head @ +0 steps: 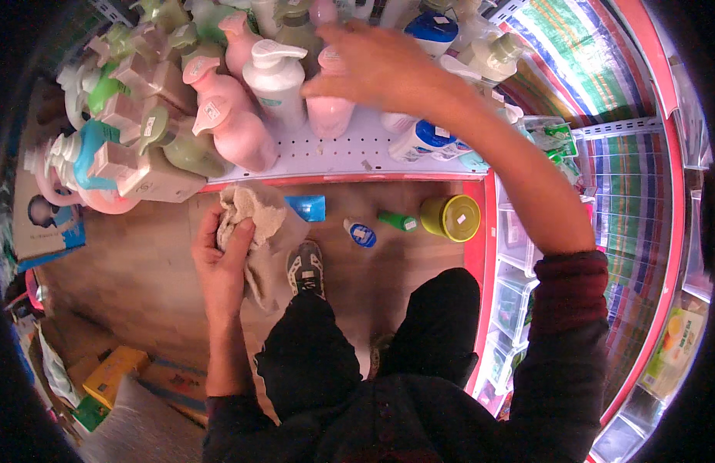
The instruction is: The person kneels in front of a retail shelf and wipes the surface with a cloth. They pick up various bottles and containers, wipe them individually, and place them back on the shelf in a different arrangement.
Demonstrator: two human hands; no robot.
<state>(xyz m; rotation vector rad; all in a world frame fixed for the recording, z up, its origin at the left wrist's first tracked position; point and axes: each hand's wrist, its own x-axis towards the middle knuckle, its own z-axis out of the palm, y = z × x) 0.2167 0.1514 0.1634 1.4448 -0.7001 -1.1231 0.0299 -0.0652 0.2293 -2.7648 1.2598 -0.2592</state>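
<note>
A crumpled beige cloth (250,214) is gripped in my left hand (224,249), in front of the shelf's edge. My right hand (375,66) reaches across the shelf (357,151), its thumb and fingers spread around the upper part of a pink bottle (329,118). It is blurred, and whether it grips that bottle I cannot tell. Just left of it stands a white pump bottle (274,84). Pink pump bottles (244,136) and an olive-green one (192,147) stand farther left. Under my right forearm are white bottles with blue caps (415,142), partly hidden.
On the wooden floor below are a blue packet (306,208), a small blue-and-white container (360,232), a green bottle (398,220) and a yellow-green canister (451,217). Clear plastic bins (515,309) line the right. Cartons (115,376) lie at lower left, near my feet.
</note>
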